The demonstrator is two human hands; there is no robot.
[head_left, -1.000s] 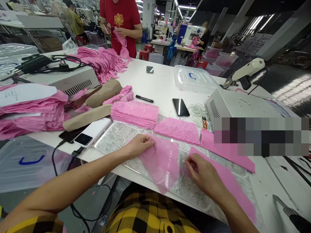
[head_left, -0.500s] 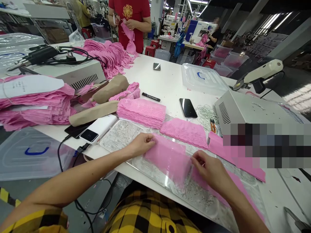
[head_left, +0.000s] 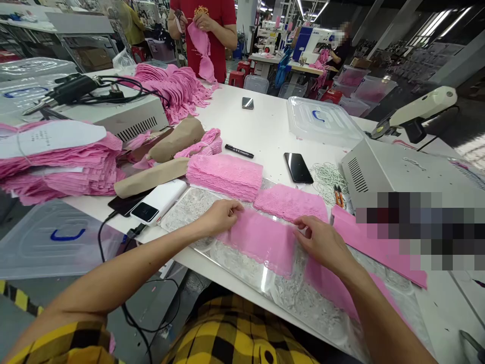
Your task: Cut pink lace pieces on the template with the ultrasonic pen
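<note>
A thin pink fabric piece (head_left: pixel 263 240) with a scalloped lower edge hangs or lies over the grey patterned board (head_left: pixel 286 298). Its upper left corner is pinched by my left hand (head_left: pixel 222 217), fingers closed. My right hand (head_left: pixel 316 237) grips the upper right corner between thumb and fingers. Just behind are a tall stack of pink lace pieces (head_left: pixel 225 177) and a lower stack of pink lace pieces (head_left: pixel 291 202). Flat pink fabric (head_left: pixel 333 290) lies partly under my right forearm, and another pink strip (head_left: pixel 379 247) sits farther right.
A white power bank (head_left: pixel 162 199) with a cable lies left of the board. Behind the stacks are a black marker (head_left: pixel 239 151), a phone (head_left: pixel 298 168) and orange-handled snips (head_left: pixel 338 196). Grey machine boxes (head_left: pixel 379 172) flank the table. A person in red (head_left: pixel 212 45) stands across it, holding pink fabric.
The fabric between my hands has flattened and its right corner has moved up and back with my right hand. My left hand stays at the left corner. The view has shifted slightly.
</note>
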